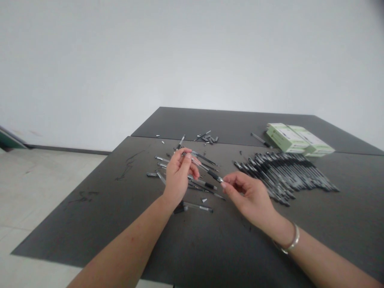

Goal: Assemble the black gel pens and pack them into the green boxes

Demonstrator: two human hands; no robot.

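"Gel pen (213,175), was it, between the two hands?"

"Yes, held aslant above the dark table (105,224). The left hand (178,172) had its thumb and fingers closed about the rear of the clear barrel, while the right hand (252,198) pinched the metallic tip between thumb and forefinger."

"Which wrist wore the silver bracelet (296,236)?"

"The right. Beyond that hand, a slanting row of black gel pens (289,172) lay side by side, just in front of two pale green cartons (283,138)."

"And around the left?"

"Loose pens and pen parts (207,185), scattered beneath and beside it. Farther back sat a small cluster of dark caps (210,139); nearer the person lay a pale cone-shaped piece (204,200) and a clear-barrelled pen (198,206)."
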